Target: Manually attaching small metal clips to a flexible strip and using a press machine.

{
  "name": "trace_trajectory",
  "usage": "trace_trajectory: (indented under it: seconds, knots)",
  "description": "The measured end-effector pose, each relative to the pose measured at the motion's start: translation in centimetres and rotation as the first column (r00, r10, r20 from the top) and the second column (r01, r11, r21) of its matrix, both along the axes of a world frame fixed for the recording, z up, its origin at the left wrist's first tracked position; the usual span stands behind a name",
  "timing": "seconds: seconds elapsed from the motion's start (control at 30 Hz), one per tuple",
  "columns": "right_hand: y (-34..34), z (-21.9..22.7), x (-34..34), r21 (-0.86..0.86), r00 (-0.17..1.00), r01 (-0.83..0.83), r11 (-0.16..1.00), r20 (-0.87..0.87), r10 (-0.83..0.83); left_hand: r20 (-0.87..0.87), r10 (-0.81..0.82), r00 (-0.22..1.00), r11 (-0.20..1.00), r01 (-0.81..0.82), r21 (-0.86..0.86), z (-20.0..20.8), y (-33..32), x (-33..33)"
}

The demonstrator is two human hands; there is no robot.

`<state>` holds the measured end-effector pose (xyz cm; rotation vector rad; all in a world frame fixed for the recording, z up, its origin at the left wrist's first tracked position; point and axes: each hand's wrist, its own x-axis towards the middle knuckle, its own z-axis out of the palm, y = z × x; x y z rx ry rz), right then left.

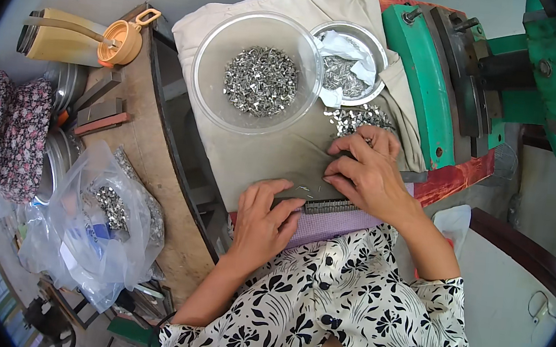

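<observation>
Dark slotted bar (332, 207) lies at the near edge of the beige cloth (259, 155), just above the purple cloth (309, 228). L hand (263, 219) is half-curled, fingers spread, one fingertip at the bar's L end; can't tell if it grips. R hand (369, 173) is bent over the bar's R part, thumb & index nearly together; can't tell if anything's pinched btwn. A few thin pins (305, 189) lie nearby. Beyond: loose metal pcs (358, 121), clear tub (205, 101) w/ more pcs, metal bowl (375, 45) w/ pins & white paper. Green machine (409, 86) far R.
</observation>
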<state>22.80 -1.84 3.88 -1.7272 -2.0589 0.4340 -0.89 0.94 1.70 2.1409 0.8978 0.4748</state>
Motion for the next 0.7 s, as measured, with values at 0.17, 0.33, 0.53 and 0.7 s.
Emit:
trace_trajectory:
  seconds: [0.17,0.33,0.53,0.7]
  knots:
    - [-2.3,0.6,-1.0,-0.005,0.996,0.014,1.000,-0.093,-0.014,-0.073,-0.021,0.997,1.000,0.022,0.017,-0.1,-0.1,0.1]
    - [-4.3,0.0,-2.0,-0.002,0.996,-0.010,1.000,-0.087,0.010,-0.079,-0.003,0.997,1.000,0.005,0.021,-0.1,-0.2,0.4]
    - [-5.2,-0.9,-3.1,0.138,0.998,0.045,0.989,0.046,-0.052,-0.014,0.025,1.000,1.000,-0.025,-0.015,-0.6,-0.4,0.1]
    - [-4.5,0.4,-2.8,0.095,0.996,0.068,0.993,0.047,-0.072,0.012,0.036,0.999,0.999,-0.035,-0.028,-0.7,-0.5,0.0]
